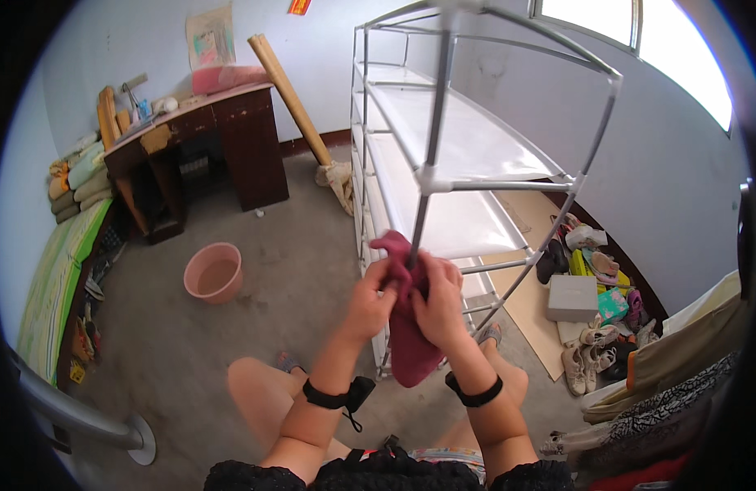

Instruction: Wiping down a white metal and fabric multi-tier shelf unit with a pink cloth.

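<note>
A dark red cloth [412, 348] is wrapped around an upright metal pole of the shelf rack [433, 131], with its loose end hanging down below my hands. My left hand [371, 299] grips the cloth from the left side of the pole, fingers curled. On the other side my right hand [440, 299] is closed on the same cloth, its fingers bent around the pole. The rack has grey tubes, white plastic joints and white sheet shelves [468, 135]. The part of the pole inside the cloth is hidden.
A pink basin [214, 272] with water stands on the floor at left. Behind it is a dark wooden desk [251, 151]; a long rolled tube [289, 98] leans beside it. Shoes [591, 360] and a grey box [572, 298] lie at right, near hanging clothes [681, 352].
</note>
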`<state>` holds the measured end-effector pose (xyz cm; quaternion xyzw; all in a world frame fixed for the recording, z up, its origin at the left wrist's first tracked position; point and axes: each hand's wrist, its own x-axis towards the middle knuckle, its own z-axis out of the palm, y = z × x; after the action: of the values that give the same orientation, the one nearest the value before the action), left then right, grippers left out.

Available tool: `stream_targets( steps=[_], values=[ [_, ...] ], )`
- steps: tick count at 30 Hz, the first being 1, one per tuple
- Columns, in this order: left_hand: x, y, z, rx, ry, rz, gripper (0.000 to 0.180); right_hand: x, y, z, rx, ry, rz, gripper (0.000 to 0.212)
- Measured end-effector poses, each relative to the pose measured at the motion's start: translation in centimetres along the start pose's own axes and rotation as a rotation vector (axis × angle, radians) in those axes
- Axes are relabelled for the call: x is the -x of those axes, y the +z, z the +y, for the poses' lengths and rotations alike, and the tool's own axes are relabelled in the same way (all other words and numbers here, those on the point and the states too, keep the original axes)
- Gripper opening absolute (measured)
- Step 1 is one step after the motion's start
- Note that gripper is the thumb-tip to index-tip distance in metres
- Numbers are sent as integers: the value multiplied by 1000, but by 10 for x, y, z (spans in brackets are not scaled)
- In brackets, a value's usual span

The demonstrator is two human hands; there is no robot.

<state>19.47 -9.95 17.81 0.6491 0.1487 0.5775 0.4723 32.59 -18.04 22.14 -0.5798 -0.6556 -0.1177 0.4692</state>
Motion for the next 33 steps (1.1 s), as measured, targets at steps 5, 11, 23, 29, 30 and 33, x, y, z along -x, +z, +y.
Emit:
stream_targets(
  steps=[5,11,23,29,30,33],
  values=[
    [-1,19,-2,-257,125,110,29,-1,4,13,-162,53,89,48],
    [1,27,12,-240,181,280,13,9,1,10,-377,61,369,41],
    [-126,7,108,-368,410,-71,37,-137,-82,-46,64,-344,99,44],
    [-130,-7,109,-308,323,-218,36,-146,-91,-44,-260,-244,-94,30],
    [-131,-7,109,-289,321,-246,36,-145,-91,-43,-258,-242,-94,30],
    [-135,-13,111,-240,279,-331,35,-143,-91,-43,-284,-209,-32,32]
  ],
)
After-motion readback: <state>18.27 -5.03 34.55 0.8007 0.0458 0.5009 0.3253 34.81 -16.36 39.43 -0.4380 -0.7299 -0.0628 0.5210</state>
